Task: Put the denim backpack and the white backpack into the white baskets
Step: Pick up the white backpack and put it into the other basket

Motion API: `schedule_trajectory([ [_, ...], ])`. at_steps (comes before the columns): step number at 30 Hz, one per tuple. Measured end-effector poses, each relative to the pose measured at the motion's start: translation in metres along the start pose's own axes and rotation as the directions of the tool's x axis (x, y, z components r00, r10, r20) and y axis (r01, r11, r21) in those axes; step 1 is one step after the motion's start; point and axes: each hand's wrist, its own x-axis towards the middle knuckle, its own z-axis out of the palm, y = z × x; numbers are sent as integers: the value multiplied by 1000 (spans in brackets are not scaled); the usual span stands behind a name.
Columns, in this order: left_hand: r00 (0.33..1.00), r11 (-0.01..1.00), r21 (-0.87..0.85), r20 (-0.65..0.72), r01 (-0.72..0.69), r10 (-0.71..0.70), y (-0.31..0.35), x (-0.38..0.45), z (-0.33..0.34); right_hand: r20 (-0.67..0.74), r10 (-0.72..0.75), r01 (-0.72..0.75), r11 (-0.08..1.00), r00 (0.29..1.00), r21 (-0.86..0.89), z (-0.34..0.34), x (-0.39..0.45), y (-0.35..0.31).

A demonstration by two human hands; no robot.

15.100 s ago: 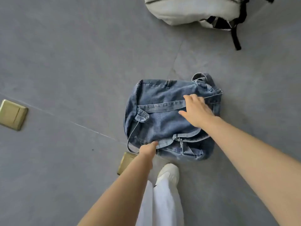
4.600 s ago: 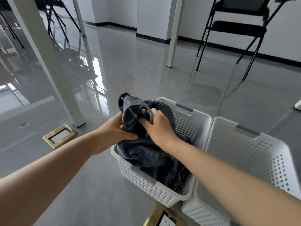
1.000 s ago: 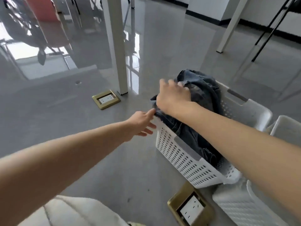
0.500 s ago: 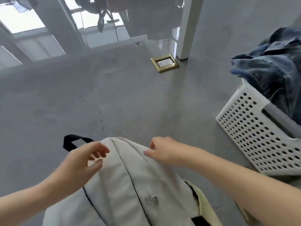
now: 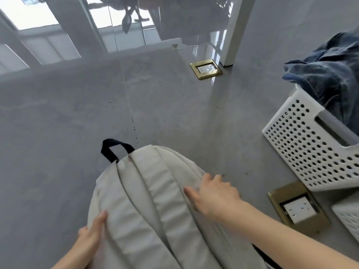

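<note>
Denim backpack (image 5: 328, 78) sits bunched in the white basket (image 5: 310, 150): half done. White backpack (image 5: 155, 208) lies on the floor (image 5: 77, 123); our left hand (image 5: 91, 237) and right hand (image 5: 215, 195) press flat, fingers spread, on its sides, not yet lifting. Second basket (image 5: 347, 216) waits at right.
</note>
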Motion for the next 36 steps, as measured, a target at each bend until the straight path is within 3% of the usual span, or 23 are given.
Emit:
schedule_trajectory([
  [2, 997, 1000, 5, 69, 15, -16, 17, 1, 16, 16, 7, -10, 983, 1000, 182, 5, -4, 1],
  [5, 965, 999, -18, 259, -42, 46, 34, -9, 28, 43, 62, -76, 843, 997, 532, 0, -1, 12],
  [9, 941, 992, -56, 314, -113, 125, 65, -32, 41, -14, 106, -63, 685, 994, 726, -23, -22, 37],
  [13, 891, 959, -103, 355, -264, 283, 101, -59, 51, -143, 145, 12, 663, 979, 748, -45, -42, 64],
  [16, 824, 914, -134, 399, -383, 403, 133, -86, 58, -233, 173, 113, 517, 957, 848, -63, -65, 88],
  [23, 650, 787, -121, 496, -606, 576, 213, -170, 71, -374, 245, 298, 297, 895, 907, -124, -131, 134],
  [28, 557, 736, -57, 615, -675, 558, 279, -231, 91, -397, 307, 351, 197, 865, 915, -187, -177, 180],
  [32, 542, 762, 24, 717, -647, 438, 317, -283, 125, -371, 350, 319, 197, 860, 927, -231, -204, 227],
  [36, 486, 718, 27, 753, -695, 443, 342, -335, 176, -328, 383, 263, 213, 864, 941, -273, -228, 284],
])
